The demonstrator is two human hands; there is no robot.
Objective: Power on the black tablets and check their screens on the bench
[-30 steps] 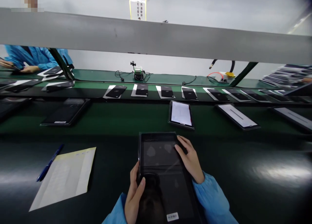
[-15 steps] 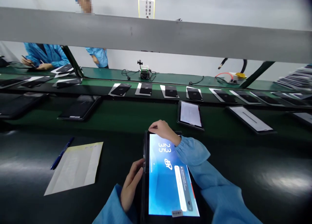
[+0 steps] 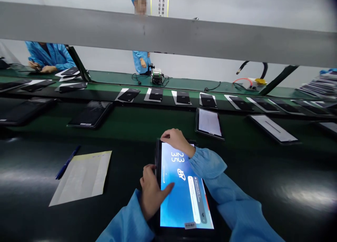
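Note:
A black tablet (image 3: 184,196) lies lengthwise on the dark bench right in front of me, its screen lit blue with clock digits and a notification bar. My left hand (image 3: 152,193) grips its left edge, with the thumb stretched onto the glass. My right hand (image 3: 177,140) is curled over the far top edge, fingers bent down on the corner. Both arms are in light blue sleeves.
A paper form (image 3: 83,177) and a blue pen (image 3: 67,162) lie to the left. On the green belt beyond are a lit tablet (image 3: 209,122), a dark tablet (image 3: 91,114) and a row of black devices (image 3: 155,94). A grey beam (image 3: 168,35) crosses overhead. Two people in blue are behind it.
The tablet's screen went from dark to lit. My right hand moved from the screen's right side to the top edge, and my left thumb slid onto the glass. A person behind walked right.

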